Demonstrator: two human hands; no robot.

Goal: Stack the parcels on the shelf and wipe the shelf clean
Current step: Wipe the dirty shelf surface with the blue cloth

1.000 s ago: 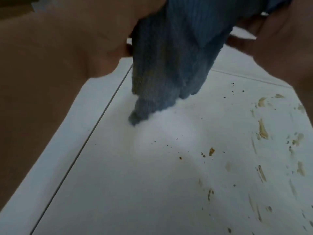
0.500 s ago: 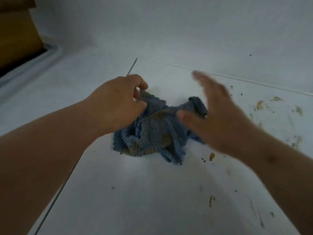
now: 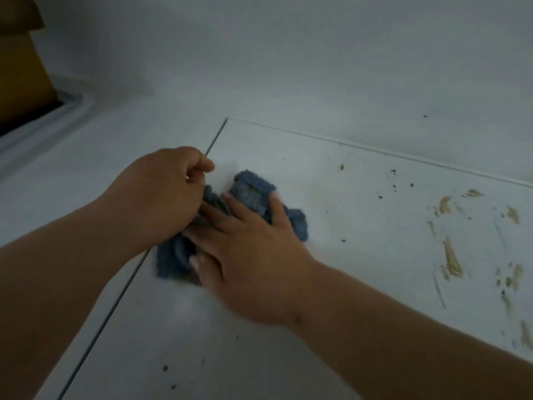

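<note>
Head view, cloth: the blue knitted cloth (image 3: 245, 194) lies bunched on the white shelf (image 3: 360, 226), near its left edge, under both of your hands.
Head view, left hand: your left hand (image 3: 170, 192) has its fingers curled and pinches the left end of the cloth.
Head view, right hand: your right hand (image 3: 253, 249) lies flat on the cloth, fingers straight and a little spread, pressing it down.
Progress, wiping: I judge it as only partly done. Brown smears (image 3: 450, 255) and dark crumbs (image 3: 395, 180) are on the right part of the shelf, and a few crumbs lie near the front.
Progress, parcels: no parcel is clearly in sight; the brown thing (image 3: 20, 62) at the top left could be cardboard, I cannot tell.
Edges: a thin seam (image 3: 161, 226) runs along the left side of the shelf, and the back wall (image 3: 317, 67) closes the far side.
Open room: to the right of the cloth the shelf is free of objects, so you can sweep toward the smears without obstacle.
</note>
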